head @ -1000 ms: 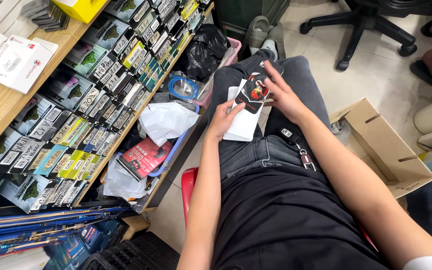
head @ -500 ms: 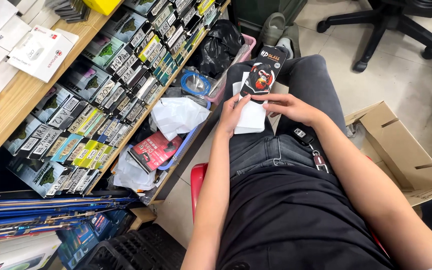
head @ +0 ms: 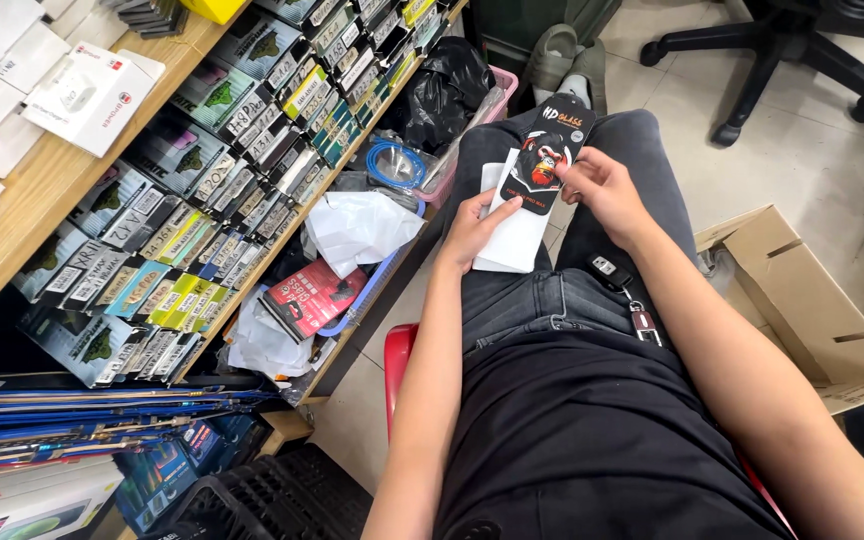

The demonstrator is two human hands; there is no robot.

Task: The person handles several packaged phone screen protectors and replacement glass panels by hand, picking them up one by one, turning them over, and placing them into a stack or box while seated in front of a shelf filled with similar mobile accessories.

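Right hand (head: 607,190): grip closed on the black packet (head: 549,140), pinched at its near right edge.
Left hand (head: 474,230): fingers closed round the white sleeve (head: 510,225), thumb on top.
Position: both over the lap, packet overlapping the sleeve's far end.
Handling (judged): light, flat, stiff card; contents probably fragile, so hold by edges, no bending.
Surroundings: shelf (head: 252,190) of packets left; cardboard box (head: 802,300) right.

Bright, even indoor light is falling from overhead, casting only soft shadows under the office chair (head: 782,50) and beside the cardboard box (head: 812,300). The floor tiles (head: 672,110) are showing mild sheen. Edges are bending slightly from wide-angle distortion; focus is holding sharp throughout.
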